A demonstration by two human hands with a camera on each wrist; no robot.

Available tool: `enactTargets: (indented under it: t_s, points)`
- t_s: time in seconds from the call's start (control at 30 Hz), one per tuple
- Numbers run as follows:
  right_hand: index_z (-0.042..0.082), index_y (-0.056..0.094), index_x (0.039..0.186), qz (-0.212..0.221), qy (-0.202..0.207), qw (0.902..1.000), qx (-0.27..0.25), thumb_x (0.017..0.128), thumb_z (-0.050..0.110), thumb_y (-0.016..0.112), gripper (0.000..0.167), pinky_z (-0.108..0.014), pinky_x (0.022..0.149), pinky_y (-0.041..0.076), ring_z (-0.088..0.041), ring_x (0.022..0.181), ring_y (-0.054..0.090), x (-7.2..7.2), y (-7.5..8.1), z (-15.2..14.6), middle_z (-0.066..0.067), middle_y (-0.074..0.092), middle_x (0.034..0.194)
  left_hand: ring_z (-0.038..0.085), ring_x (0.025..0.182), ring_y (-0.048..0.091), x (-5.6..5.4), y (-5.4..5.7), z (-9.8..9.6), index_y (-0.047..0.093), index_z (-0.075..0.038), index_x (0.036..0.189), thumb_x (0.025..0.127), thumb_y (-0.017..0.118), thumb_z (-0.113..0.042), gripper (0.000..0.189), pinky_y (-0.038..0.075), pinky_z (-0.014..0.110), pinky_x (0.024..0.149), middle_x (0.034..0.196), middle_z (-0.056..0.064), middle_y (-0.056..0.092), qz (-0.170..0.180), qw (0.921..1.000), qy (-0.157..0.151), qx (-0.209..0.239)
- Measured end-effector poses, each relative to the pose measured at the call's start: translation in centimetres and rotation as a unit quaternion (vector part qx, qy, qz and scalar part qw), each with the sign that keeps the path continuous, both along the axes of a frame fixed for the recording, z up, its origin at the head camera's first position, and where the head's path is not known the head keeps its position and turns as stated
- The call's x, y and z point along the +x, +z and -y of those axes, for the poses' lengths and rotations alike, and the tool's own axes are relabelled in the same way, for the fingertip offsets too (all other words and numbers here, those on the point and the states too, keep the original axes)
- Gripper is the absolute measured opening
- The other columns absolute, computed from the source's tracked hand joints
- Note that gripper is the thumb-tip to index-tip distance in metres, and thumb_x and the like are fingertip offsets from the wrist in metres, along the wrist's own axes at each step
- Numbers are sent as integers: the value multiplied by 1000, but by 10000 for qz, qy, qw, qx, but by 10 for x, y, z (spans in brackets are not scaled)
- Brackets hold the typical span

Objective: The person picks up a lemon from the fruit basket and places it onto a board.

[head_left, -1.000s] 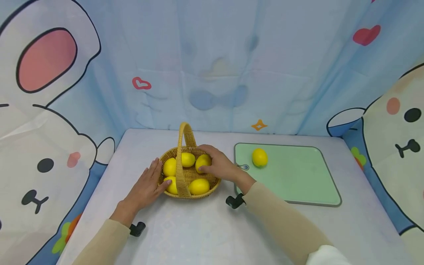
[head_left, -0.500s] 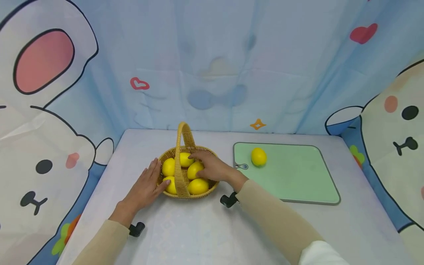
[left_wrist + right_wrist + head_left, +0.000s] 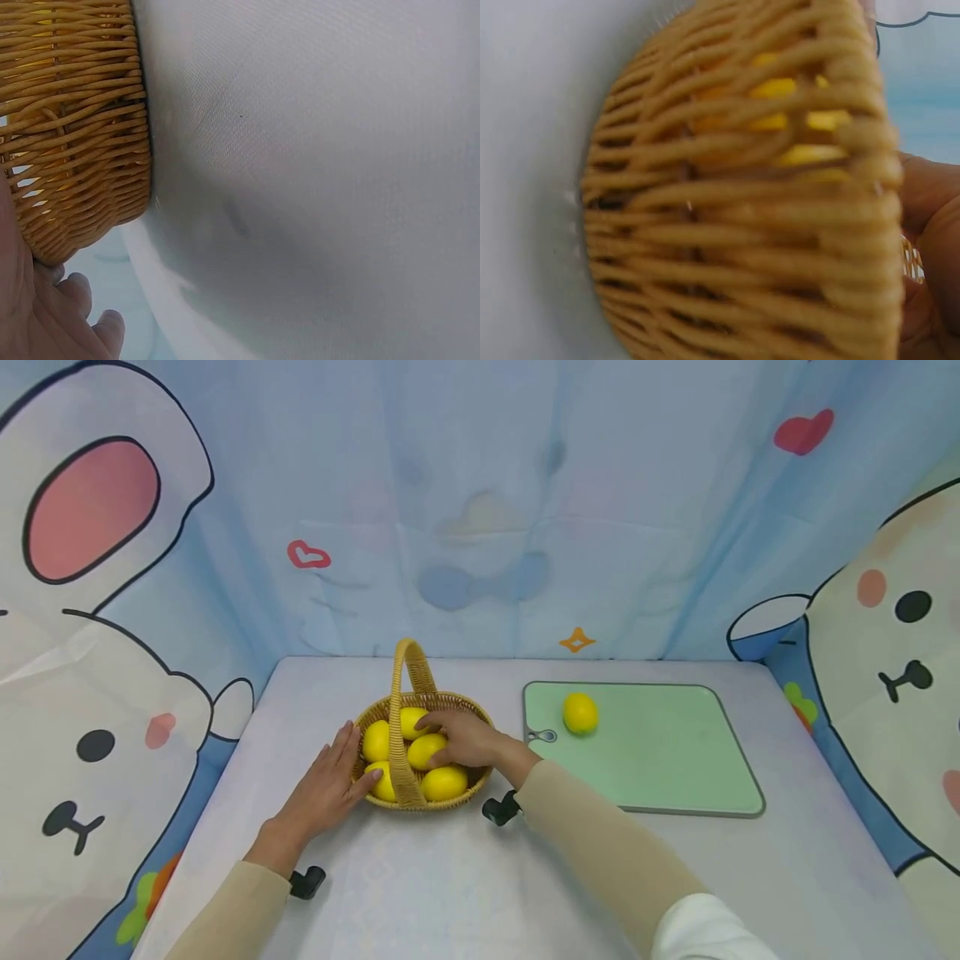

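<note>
A yellow wicker basket (image 3: 442,700) with a tall arched handle holds several yellow lemons. My left hand (image 3: 322,781) rests along the basket's left side, fingers straight and thumb reaching over the front rim. In the left wrist view its fingertips (image 3: 110,328) show just past the woven wall. My right hand (image 3: 468,739) reaches over the right rim and grips a lemon (image 3: 426,750) near the middle of the basket, thumb and fingers on either side. Another lemon (image 3: 444,783) lies in front of that hand. The right wrist view mostly shows woven wall (image 3: 742,225), hiding much of the fingers.
Right of the basket lies a pale green cutting board (image 3: 652,752) with a grey edge. One lemon (image 3: 581,713) sits on its back left part. A white cloth covers the table (image 3: 420,885), and a blue printed curtain (image 3: 480,468) hangs behind it.
My right hand has moved left within the basket, taking the gripped lemon from the right side toward the middle. My left hand stays at the basket's left side. The head view has shifted slightly.
</note>
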State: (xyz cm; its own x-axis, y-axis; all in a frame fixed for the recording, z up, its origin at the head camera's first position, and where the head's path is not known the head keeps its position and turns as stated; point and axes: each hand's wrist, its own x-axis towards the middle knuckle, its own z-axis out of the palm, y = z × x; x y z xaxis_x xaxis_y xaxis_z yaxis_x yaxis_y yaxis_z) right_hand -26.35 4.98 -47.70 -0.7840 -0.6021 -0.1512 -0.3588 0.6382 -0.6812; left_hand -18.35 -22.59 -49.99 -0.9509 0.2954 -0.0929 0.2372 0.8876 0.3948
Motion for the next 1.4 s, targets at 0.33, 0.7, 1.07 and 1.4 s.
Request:
enactTargets:
  t_s: [0.33,0.7,1.07,1.4]
  points:
    - [11,64,142,97,140,9998,-74,92,25,81,55,-41,113,49,-24,127,61,0,-8,12,-6,67,141,38,164,12,0,-2,2,5,-1,169,110,40,-61,92,13,57,133,178,18,1,-91,9999,-24,66]
    - [13,55,141,94,185,9997,157,91,32,78,59,-35,105,52,-18,115,61,4,-14,16,-5,65,138,38,164,13,1,-1,2,5,0,168,110,42,-59,91,14,56,133,178,19,1,-119,9999,-28,65]
    - [25,51,148,-68,-128,9996,-224,94,32,67,57,-39,103,51,-21,117,56,4,-12,11,-8,53,148,37,164,13,-1,-3,1,4,-3,169,109,39,-64,93,13,56,134,178,16,0,-11,9999,12,126]
    - [30,47,156,143,-199,9960,-854,104,29,59,53,-47,113,48,-25,126,56,3,-4,2,-3,51,158,38,164,14,-1,-3,1,4,-2,169,109,39,-64,93,14,57,133,178,17,0,-25,9999,-20,124]
